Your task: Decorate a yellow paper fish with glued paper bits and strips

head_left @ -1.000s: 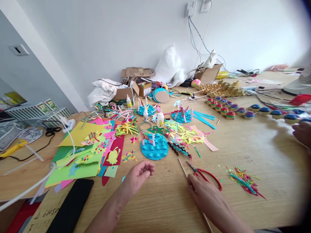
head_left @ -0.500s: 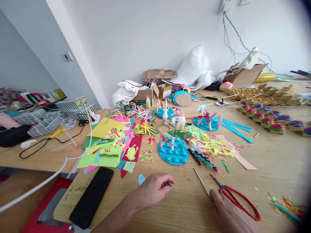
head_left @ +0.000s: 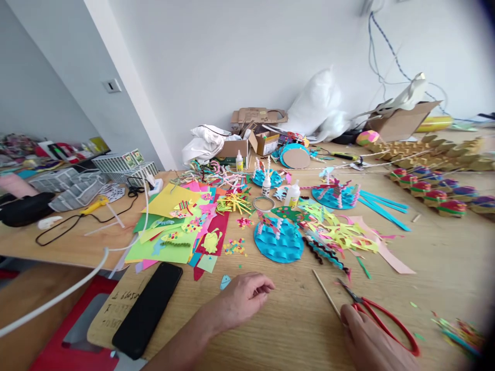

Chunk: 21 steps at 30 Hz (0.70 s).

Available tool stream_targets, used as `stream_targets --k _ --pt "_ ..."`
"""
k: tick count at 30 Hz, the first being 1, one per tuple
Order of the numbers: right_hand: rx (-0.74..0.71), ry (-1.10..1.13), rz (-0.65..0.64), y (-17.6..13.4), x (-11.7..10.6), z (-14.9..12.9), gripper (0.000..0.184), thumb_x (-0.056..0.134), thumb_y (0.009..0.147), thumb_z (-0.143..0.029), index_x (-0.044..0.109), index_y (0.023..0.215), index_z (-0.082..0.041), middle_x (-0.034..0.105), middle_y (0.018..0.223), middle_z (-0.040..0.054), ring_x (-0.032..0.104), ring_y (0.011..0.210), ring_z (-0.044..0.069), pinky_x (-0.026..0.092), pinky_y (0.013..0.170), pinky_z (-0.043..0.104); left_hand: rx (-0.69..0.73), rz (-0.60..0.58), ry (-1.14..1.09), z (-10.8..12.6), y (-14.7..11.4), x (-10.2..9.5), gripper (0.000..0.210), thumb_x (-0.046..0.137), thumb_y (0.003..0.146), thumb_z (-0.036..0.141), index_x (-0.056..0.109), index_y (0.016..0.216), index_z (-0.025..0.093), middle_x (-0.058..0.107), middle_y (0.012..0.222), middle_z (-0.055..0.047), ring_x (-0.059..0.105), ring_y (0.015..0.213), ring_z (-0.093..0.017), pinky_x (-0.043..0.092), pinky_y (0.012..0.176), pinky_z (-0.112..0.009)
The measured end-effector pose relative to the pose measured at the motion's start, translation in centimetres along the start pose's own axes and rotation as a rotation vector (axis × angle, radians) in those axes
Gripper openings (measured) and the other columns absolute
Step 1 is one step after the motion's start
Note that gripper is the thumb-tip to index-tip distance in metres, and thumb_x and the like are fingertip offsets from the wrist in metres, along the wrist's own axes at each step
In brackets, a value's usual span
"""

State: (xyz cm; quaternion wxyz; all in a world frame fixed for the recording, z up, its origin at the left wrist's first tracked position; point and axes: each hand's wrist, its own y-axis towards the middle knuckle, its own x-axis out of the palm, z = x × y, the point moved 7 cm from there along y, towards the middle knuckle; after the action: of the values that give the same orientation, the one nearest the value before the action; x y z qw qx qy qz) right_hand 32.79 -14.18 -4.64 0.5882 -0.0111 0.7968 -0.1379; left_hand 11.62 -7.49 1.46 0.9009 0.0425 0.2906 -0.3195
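My right hand (head_left: 371,337) grips the lower end of a thin wooden stick (head_left: 325,289), which points away over the table. Red-handled scissors (head_left: 381,312) lie just beyond and right of that hand, their blades slightly parted. My left hand (head_left: 244,299) rests on the tabletop with its fingers loosely curled in, and nothing shows between them. Near its wrist lies a small blue paper fish (head_left: 225,282). Farther out, a round blue wavy paper base (head_left: 279,242) carries a patterned fish and pink-white twisted stems.
Coloured paper sheets (head_left: 170,211) and a black phone (head_left: 149,309) lie to the left. Glue bottles (head_left: 293,195), a tape ring (head_left: 263,204) and yellow-green paper strips (head_left: 340,226) fill the middle. Painted egg-carton pieces (head_left: 450,206) stand right; paper scraps (head_left: 458,330) lie near the right edge.
The view has shifted slightly, so most things sit a little farther right. My right hand still holds the stick, and my left hand stays curled on the table.
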Motion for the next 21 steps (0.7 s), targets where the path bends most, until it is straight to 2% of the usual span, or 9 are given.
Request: stream_targets --k 5,9,13,16,21 --pt "0.053 -0.112 -0.018 -0.3 -1.0 -1.3 0.023 0.03 0.077 -0.005 0.046 0.072 -0.02 0.063 0.075 0.0087 0.061 0.065 0.021 0.035 0.052 0.027 -0.011 0.035 -0.049 -0.9 0.0 -0.2 0.025 0.045 0.074 0.013 0.062 0.09 0.02 0.063 0.089 -0.003 0.057 0.083 -0.016 0.042 0.075 -0.023" --pt "0.064 -0.09 -0.007 -0.4 -2.0 -1.0 0.021 0.031 0.078 -0.006 0.047 0.073 -0.019 0.063 0.077 0.0081 0.062 0.07 0.02 0.035 0.055 0.027 -0.001 0.022 -0.043 -1.3 0.0 -0.3 0.022 0.045 0.075 0.015 0.061 0.09 0.02 0.062 0.09 -0.003 0.057 0.083 -0.015 0.042 0.075 -0.022" --pt "0.142 -0.074 0.1 -0.3 -4.6 1.4 0.015 0.036 0.08 -0.024 0.047 0.071 -0.022 0.062 0.07 0.0053 0.06 0.063 0.021 0.032 0.049 0.027 -0.018 0.029 -0.011 -1.6 -0.3 -1.0 0.021 0.044 0.077 0.015 0.059 0.09 0.019 0.062 0.091 -0.003 0.057 0.084 -0.014 0.043 0.076 -0.022" --pt "0.204 -0.128 0.143 0.2 -5.8 4.0 0.014 0.036 0.078 -0.021 0.045 0.067 -0.022 0.06 0.061 0.0043 0.058 0.057 0.021 0.03 0.047 0.027 -0.029 0.039 0.01 -2.0 -0.5 -1.4 0.02 0.044 0.077 0.014 0.058 0.091 0.018 0.062 0.092 -0.002 0.057 0.085 -0.013 0.043 0.076 -0.021" --pt "0.222 -0.118 0.131 1.4 -5.9 7.3 0.013 0.035 0.076 -0.02 0.046 0.07 -0.021 0.062 0.066 0.0078 0.06 0.061 0.023 0.033 0.049 0.029 -0.027 0.069 0.053 -2.2 -1.0 -2.0 0.021 0.044 0.078 0.015 0.057 0.092 0.019 0.062 0.092 -0.001 0.056 0.086 -0.012 0.042 0.077 -0.02"
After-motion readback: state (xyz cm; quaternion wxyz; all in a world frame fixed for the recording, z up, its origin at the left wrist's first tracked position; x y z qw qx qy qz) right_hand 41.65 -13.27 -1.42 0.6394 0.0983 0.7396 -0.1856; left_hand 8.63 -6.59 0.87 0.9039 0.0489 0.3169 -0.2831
